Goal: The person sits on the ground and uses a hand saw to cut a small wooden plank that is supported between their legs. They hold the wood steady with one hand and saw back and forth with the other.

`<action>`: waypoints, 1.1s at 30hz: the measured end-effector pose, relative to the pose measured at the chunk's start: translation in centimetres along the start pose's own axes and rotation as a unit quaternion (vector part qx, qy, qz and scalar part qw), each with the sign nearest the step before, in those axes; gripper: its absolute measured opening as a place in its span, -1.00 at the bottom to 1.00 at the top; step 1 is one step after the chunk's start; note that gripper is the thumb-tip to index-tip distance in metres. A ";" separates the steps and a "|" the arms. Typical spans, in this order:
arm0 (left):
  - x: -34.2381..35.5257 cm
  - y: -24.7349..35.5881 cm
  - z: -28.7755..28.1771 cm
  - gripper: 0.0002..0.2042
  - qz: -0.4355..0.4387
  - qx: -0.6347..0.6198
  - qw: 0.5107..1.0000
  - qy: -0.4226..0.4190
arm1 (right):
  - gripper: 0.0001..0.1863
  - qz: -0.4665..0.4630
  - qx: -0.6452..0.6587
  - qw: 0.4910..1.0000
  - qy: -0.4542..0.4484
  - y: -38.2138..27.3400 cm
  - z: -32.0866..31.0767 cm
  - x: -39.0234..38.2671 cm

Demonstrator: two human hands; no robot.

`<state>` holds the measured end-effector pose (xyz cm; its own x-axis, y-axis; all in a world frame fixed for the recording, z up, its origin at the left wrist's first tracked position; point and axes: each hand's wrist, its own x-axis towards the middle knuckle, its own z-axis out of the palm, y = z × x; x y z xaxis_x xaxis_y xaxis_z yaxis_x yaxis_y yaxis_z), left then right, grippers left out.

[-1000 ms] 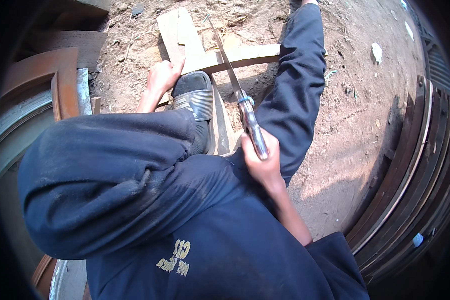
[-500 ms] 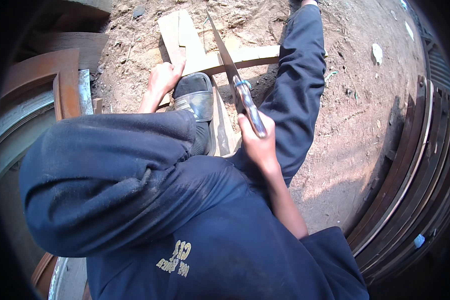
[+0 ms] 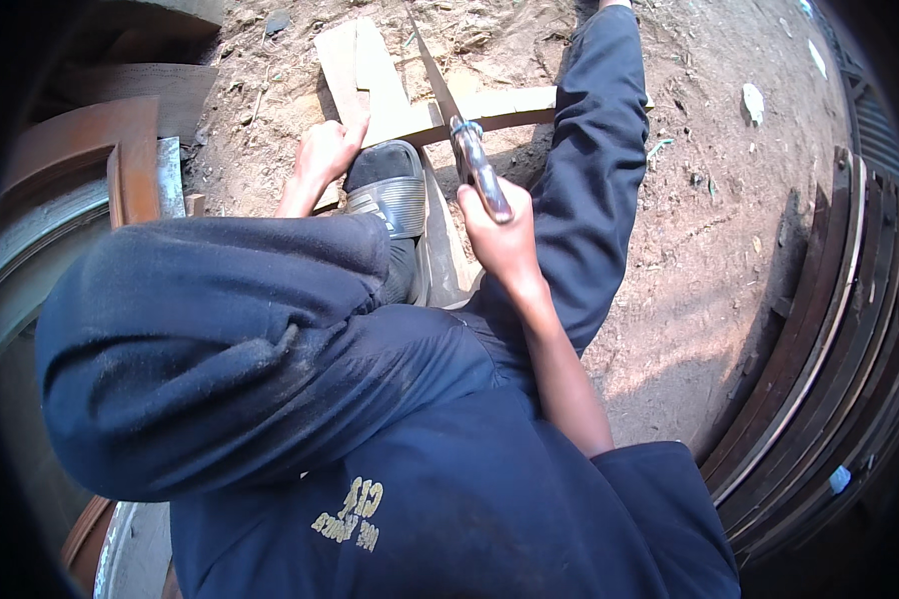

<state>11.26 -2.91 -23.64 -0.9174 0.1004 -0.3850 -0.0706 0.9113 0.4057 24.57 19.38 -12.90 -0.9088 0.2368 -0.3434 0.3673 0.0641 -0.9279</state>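
Note:
My right hand [image 3: 501, 240] is wrapped round the handle of a handsaw [image 3: 477, 168]. Its narrow blade points away from me and crosses a pale, slightly curved wooden board [image 3: 514, 106] low over the ground. At the board's left end my left hand [image 3: 328, 155] has its fingers curled against the wood, thumb stretched along it; the fingertips are hidden. My foot in a dark strapped sandal [image 3: 388, 205] is beside that hand, close against the board's near edge. Another pale wooden piece [image 3: 355, 65] lies beyond the left hand, meeting the board at an angle.
Brown wooden frames [image 3: 135, 150] stand at the left. Long dark planks [image 3: 819, 329] are stacked along the right side. My other leg [image 3: 604, 150] stretches over the board's right end. Dry earth [image 3: 709, 230] carries chips and scraps, among them a white scrap [image 3: 753, 105].
My right hand has drawn the saw back toward me and slightly left, its blade now farther left across the board. My left hand and foot have hardly moved.

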 end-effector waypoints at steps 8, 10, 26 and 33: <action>0.5 -0.2 1.3 -0.33 -0.010 0.018 0.999 -0.027 | -0.83 0.058 -0.021 0.998 0.003 -0.9 -3.5 -8.2; 0.0 0.1 0.4 -0.33 -0.025 0.014 0.999 -0.037 | -0.83 0.026 -0.041 0.999 -0.020 -0.6 -3.3 -7.3; -0.2 1.1 -0.7 -0.33 -0.022 0.001 0.998 -0.058 | -0.78 -0.005 -0.015 1.000 -0.001 0.5 -1.7 -3.3; 0.1 0.6 0.1 -0.32 0.010 0.018 1.000 -0.015 | -0.81 0.015 -0.046 0.999 -0.001 -0.2 -2.6 -5.8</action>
<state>11.11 -2.36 -23.53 -0.9065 0.1297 -0.4017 -0.0380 0.9227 0.3837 30.33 20.54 -10.30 -0.8971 0.2386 -0.3719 0.4116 0.1449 -0.8998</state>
